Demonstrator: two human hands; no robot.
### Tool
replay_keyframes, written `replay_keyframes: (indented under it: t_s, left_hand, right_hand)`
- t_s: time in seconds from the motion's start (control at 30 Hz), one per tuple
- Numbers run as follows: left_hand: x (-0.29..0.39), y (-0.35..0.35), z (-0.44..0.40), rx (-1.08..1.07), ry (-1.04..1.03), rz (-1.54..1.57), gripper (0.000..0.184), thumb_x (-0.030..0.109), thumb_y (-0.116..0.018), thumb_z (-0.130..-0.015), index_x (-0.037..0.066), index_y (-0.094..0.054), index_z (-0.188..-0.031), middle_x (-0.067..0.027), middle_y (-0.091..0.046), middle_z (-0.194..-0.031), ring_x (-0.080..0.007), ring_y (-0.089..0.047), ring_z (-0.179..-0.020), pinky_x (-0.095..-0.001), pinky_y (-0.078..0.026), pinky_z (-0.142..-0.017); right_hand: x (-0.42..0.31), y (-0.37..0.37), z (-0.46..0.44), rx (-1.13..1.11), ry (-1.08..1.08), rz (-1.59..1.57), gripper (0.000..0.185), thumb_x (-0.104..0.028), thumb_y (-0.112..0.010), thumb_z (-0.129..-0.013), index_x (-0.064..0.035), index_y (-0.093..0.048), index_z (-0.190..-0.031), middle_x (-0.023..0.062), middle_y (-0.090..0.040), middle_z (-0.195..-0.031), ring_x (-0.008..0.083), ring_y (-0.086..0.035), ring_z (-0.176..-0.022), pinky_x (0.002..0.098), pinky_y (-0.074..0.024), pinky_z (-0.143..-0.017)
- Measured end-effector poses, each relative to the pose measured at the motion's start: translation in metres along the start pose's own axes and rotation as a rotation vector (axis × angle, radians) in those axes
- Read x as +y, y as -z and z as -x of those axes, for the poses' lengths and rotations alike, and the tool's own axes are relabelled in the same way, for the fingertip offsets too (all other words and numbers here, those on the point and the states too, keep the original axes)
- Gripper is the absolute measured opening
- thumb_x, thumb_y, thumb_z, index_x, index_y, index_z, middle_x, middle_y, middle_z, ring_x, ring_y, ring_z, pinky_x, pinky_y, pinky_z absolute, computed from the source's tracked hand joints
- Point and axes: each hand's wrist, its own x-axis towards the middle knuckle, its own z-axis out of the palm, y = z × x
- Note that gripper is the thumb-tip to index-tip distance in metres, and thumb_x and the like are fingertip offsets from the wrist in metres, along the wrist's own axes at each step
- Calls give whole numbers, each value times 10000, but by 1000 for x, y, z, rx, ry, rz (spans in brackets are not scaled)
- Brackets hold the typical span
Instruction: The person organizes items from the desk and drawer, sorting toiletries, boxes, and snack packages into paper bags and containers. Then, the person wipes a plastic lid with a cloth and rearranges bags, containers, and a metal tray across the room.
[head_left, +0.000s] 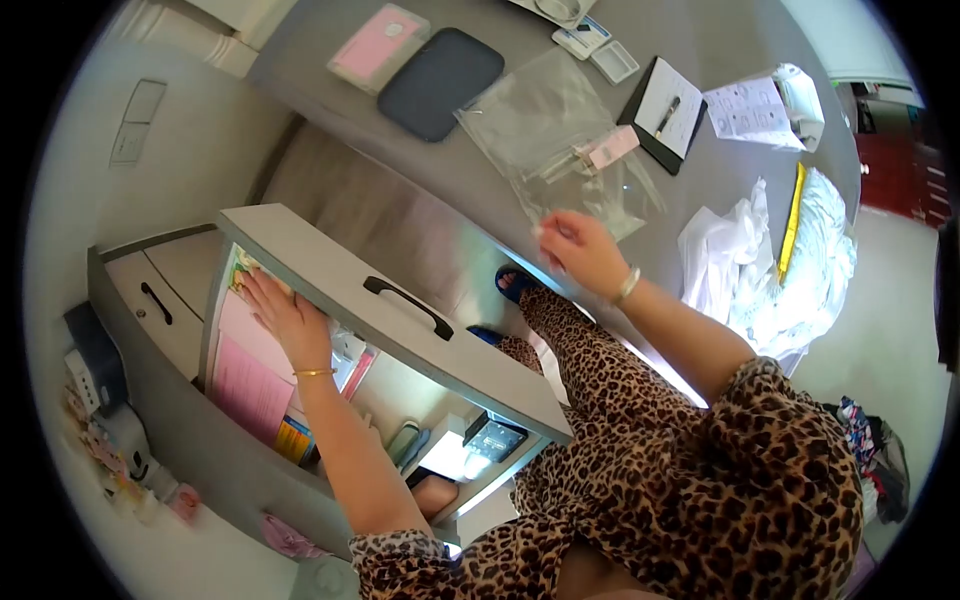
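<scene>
My left hand [290,318] lies flat with its fingers apart inside the pulled-out drawer [395,335], over pink sheets [252,385] and beside a yellow-green patterned item at the drawer's corner. A gold bangle is on that wrist. My right hand [585,255] hovers by the table's near edge, fingers curled in with nothing visible between them. Beyond it, a clear plastic bag [545,120] lies on the table, with a pink-labelled item [612,147] on it. Glasses cases or similar rounded items [405,440] and a dark-framed shiny box [493,437] sit in the drawer.
On the grey table [340,125] are a dark tray-like mat [442,83], a pink-topped box [380,45], an open notebook with a pen [665,115], a printed leaflet [748,110] and white plastic bags [735,250]. A closed cabinet drawer [165,300] is at left.
</scene>
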Motion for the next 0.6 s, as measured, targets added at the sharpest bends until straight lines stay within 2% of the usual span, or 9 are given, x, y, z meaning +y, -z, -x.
replay_keyframes:
  t_s: [0.07, 0.13, 0.2, 0.27, 0.33, 0.4, 0.47, 0.53, 0.6]
  left_hand:
    - [6, 27, 9, 80, -67, 62, 614, 133, -429, -883, -9, -175, -1423, -212, -169, -1482, -377, -148, -1372, -484, -121, -1101]
    - [4, 36, 25, 232, -7, 382, 585, 115, -434, -887, -45, -211, -1403, -212, -217, -1468, -356, -196, -1363, -451, -154, -1099]
    - [20, 55, 43, 270, 146, 416, 541, 96, -440, -890, -77, -263, -1371, -210, -287, -1437, -348, -270, -1333, -427, -189, -1093]
    - [23, 60, 70, 276, 174, 411, 508, 91, -450, -885, -88, -310, -1340, -217, -363, -1384, -356, -337, -1290, -430, -220, -1079]
    - [17, 52, 108, 308, 249, 489, 484, 90, -468, -879, -74, -346, -1317, -224, -397, -1345, -352, -354, -1275, -440, -241, -1066]
    - [20, 59, 139, 225, 278, 402, 456, 96, -491, -876, -58, -381, -1291, -234, -416, -1314, -351, -385, -1244, -454, -275, -1043]
    - [14, 58, 185, 154, 464, 412, 437, 102, -505, -878, -46, -400, -1275, -234, -432, -1291, -346, -404, -1219, -461, -298, -1030]
    - [21, 54, 212, 167, 623, 440, 411, 103, -512, -878, -55, -420, -1246, -210, -437, -1256, -340, -404, -1207, -448, -327, -1016]
    - [23, 47, 241, 223, 747, 518, 389, 81, -517, -866, -60, -436, -1219, -203, -427, -1262, -334, -414, -1189, -436, -340, -1009]
  right_hand:
    - [-10, -11, -72, -71, 45, -23, 234, -241, -587, -857, -19, -591, -785, 18, -586, -614, 98, -547, -540, 244, -448, -521]
    - [-25, -43, -138, 43, 105, -94, 267, -250, -621, -854, 2, -557, -916, 30, -573, -685, 123, -589, -626, 250, -488, -591]
    - [-34, -72, -210, 53, 30, -342, 405, -305, -673, -808, 20, -530, -1004, 89, -597, -817, 157, -612, -641, 241, -503, -616]
    - [-39, -95, -290, 249, -144, -427, 629, -393, -730, -730, 39, -490, -1119, 165, -594, -964, 255, -633, -769, 314, -519, -722]
    - [-51, -112, -339, 660, 13, 208, 812, -469, -752, -666, 60, -448, -1201, 215, -571, -1075, 363, -590, -957, 399, -477, -865]
    - [-49, -106, -393, 801, 313, 527, 846, -469, -753, -644, 68, -429, -1212, 249, -575, -1046, 393, -550, -1032, 447, -416, -939]
    - [-54, -85, -425, 652, 196, 526, 860, -538, -713, -652, 66, -467, -1213, 263, -554, -1140, 357, -524, -1114, 427, -389, -969]
    - [-52, -62, -458, 334, 55, 588, 903, -618, -664, -663, 62, -493, -1231, 234, -522, -1240, 307, -523, -1137, 387, -406, -950]
    - [-36, -58, -475, 245, 89, 717, 925, -673, -621, -670, 62, -511, -1220, 226, -528, -1238, 302, -497, -1165, 381, -367, -988]
